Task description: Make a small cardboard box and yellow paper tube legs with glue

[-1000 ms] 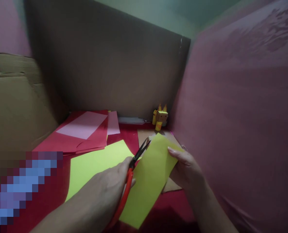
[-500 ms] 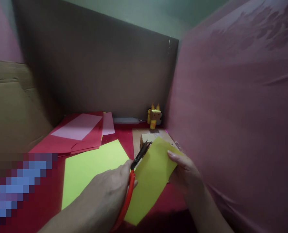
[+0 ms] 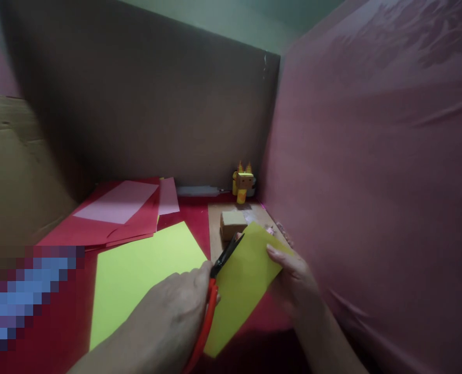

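My left hand [image 3: 176,306] is closed round the red handles of a pair of scissors [image 3: 205,332]. Their dark blades point up and to the right, nearly together, along the left edge of a piece of yellow paper [image 3: 246,280]. That paper hangs tilted in the air, pinched at its right side by my right hand [image 3: 293,275], thumb on top and the other fingers mostly behind it. Under and beyond my left hand lies a larger yellow-green sheet [image 3: 145,270] on the red surface.
Red sheets [image 3: 125,228] with a pink sheet [image 3: 117,201] on top lie at the back left. A small cardboard box [image 3: 234,222] stands beyond the blades, and a yellow figure [image 3: 244,182] at the back corner. A pink-covered wall [image 3: 371,182] rises on the right.
The scissor blades have come closer together. The view has shifted slightly, so the surroundings appear further left, and more of the small box shows.
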A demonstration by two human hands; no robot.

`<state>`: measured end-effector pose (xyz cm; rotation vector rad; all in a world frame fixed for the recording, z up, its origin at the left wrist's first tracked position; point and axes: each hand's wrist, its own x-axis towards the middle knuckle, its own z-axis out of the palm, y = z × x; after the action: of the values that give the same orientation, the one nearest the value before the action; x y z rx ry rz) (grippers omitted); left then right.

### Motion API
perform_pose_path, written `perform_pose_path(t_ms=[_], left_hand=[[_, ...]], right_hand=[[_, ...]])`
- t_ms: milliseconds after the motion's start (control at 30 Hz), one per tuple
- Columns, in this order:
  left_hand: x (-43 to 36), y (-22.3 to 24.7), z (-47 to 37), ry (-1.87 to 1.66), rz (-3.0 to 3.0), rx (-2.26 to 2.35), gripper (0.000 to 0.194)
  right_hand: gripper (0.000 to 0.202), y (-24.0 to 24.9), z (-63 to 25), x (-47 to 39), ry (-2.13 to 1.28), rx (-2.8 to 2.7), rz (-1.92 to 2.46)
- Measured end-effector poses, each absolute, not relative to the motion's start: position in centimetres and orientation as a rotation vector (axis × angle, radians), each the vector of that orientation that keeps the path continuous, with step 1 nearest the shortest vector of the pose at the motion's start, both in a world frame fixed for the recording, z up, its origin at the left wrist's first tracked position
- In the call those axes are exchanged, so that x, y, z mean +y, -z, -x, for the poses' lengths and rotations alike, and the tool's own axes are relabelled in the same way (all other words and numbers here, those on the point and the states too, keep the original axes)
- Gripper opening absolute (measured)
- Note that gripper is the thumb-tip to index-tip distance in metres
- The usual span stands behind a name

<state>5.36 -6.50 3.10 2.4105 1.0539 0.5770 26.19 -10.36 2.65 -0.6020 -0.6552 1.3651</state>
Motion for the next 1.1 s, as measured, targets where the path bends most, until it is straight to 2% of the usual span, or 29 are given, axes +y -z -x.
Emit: perform_pose_path(t_ms=[300,500,900,1100], left_hand=[[-6.2,-2.6,-5.7,-0.5,-2.53,1.08,0.037],[-5.9,-1.7,-5.2,-0.511,-2.525,1.055,0.037],[-5.2,-1.0,-5.7,-0.461,-2.614,1.037,0.032],[-5.7,-1.9,-5.9,-0.408,-2.73,1.053,0.029]], right_hand=[[0.023,-1.9,-25.5,-10.2,-1.342,-0.623,0.636],[0.028,-1.5,-25.3,-9.9,-1.39,-0.557,0.631],[0.02,-0.8,-25.4,-9.9,-1.407,-0.583,0.584],[0.02,-0.5,-25.3,-9.6,-1.407,-0.561,0.577]])
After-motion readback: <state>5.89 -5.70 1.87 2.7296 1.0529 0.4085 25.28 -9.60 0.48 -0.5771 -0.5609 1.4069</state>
